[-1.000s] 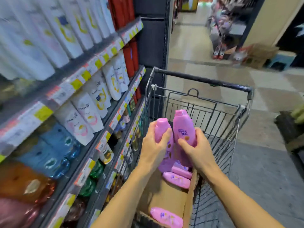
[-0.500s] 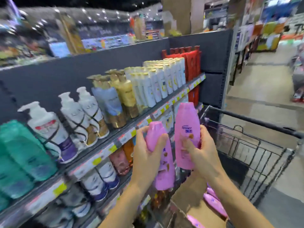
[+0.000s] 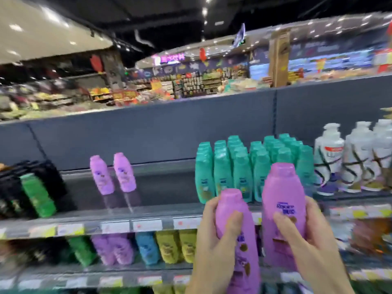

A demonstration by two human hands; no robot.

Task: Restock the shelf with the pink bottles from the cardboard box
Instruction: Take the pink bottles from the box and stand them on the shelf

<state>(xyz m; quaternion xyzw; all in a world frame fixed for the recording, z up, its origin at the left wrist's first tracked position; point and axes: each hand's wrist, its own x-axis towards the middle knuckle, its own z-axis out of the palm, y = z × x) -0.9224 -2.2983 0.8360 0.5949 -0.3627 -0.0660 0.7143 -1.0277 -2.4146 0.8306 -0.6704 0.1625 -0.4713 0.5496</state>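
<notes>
My left hand (image 3: pixel 214 240) grips one pink bottle (image 3: pixel 233 211) upright at the lower right. Beside it my right hand (image 3: pixel 305 238) grips a second, taller-held pink bottle (image 3: pixel 282 187) with a dark label. Both bottles hover in front of the shelf edge (image 3: pixel 148 223). Two more pink bottles (image 3: pixel 112 175) stand upright at the back of the top shelf, left of a wide gap. The cardboard box is out of view.
Several teal bottles (image 3: pixel 244 166) stand right of the gap, white pump bottles (image 3: pixel 347 160) beyond them. Black and green bottles (image 3: pixel 36 192) sit at the left. The lower shelf holds purple, blue and yellow bottles (image 3: pixel 148 247). The picture is blurred by motion.
The view has swung left and up from the cart to the shelf face. Both hands still hold their pink bottles, now raised before the shelf gap; cart and box have left view.
</notes>
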